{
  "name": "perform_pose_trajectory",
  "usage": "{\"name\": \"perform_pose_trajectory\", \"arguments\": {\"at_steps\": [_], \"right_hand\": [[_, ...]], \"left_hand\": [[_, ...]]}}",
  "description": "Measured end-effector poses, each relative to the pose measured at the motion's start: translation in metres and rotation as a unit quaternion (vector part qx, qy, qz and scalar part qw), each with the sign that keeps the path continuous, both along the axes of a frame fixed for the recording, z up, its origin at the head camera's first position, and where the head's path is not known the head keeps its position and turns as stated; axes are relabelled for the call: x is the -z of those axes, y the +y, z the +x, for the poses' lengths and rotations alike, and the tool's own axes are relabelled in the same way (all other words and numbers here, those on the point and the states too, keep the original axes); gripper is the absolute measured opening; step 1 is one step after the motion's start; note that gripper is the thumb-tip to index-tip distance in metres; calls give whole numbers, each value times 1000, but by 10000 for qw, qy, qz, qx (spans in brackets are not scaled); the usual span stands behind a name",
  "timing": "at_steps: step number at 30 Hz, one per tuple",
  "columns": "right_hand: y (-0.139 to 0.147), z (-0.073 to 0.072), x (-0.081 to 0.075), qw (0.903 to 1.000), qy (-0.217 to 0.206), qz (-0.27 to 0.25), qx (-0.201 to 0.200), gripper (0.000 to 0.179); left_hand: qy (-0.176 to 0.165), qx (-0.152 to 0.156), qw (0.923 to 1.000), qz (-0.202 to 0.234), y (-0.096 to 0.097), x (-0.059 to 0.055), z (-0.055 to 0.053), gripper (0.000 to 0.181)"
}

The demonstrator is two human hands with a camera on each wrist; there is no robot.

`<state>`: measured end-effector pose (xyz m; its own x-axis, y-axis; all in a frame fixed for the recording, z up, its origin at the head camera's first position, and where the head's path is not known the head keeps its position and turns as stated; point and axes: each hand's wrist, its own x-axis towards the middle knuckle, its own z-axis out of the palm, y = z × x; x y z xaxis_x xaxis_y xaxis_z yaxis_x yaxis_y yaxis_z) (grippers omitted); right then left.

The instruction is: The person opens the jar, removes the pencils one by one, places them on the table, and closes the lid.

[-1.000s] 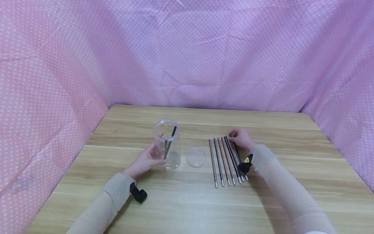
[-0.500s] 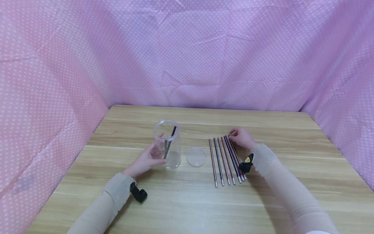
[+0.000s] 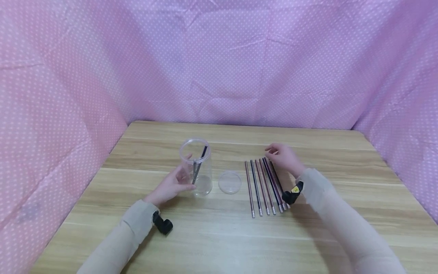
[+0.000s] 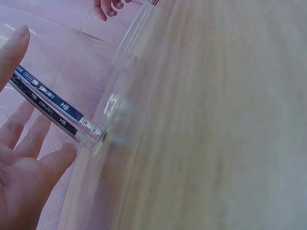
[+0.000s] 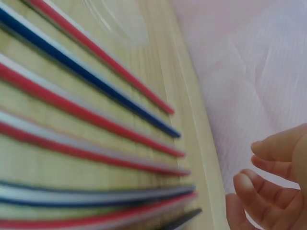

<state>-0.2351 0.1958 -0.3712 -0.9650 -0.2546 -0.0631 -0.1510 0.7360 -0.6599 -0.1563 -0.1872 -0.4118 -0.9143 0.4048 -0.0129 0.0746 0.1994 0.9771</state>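
My left hand holds a clear plastic jar that stands upright on the table, thumb and fingers around its wall. Inside lean two dark pencils; the left wrist view shows "HB" on these pencils, near their silver ends. Further right, several red and dark blue or black pencils lie side by side, silver ends towards me. My right hand is just above their far ends. The right wrist view shows this hand with loosely bent fingers and nothing between them.
Between the jar and the row of pencils lies a round clear lid. The wooden table ends at a pink dotted curtain behind and at both sides.
The rightmost dark pencil has shifted left against its neighbours. My right hand has let go of it and lifted slightly off the far ends. My left hand stays on the jar.
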Motion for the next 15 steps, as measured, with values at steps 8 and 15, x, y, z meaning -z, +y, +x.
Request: {"name": "perform_pose_trajectory", "arguments": {"at_steps": [8,15], "right_hand": [[-28,15,-10,9962,515,-426,-551,28],[-62,31,-33,9886,782,-823,-989,24]], "left_hand": [[-44,110,9998,172,0,-1,0,101],[-53,143,9997,205,-1,-3,1,100]]}}
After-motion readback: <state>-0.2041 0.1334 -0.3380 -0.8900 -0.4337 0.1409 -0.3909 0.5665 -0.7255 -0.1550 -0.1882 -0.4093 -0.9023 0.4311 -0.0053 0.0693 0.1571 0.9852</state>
